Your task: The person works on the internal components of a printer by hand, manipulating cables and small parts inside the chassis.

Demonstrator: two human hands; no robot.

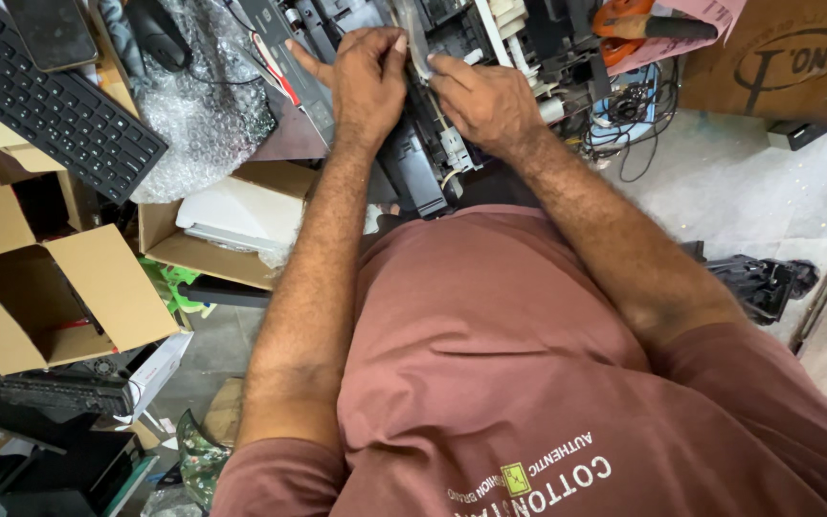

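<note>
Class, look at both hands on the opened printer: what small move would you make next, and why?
Probably ease the pale strip a little further free. The left hand and right hand both pinch it at the top of the opened printer, whose covers are off and wiring is exposed, so a slow, small pull seems safest.
</note>
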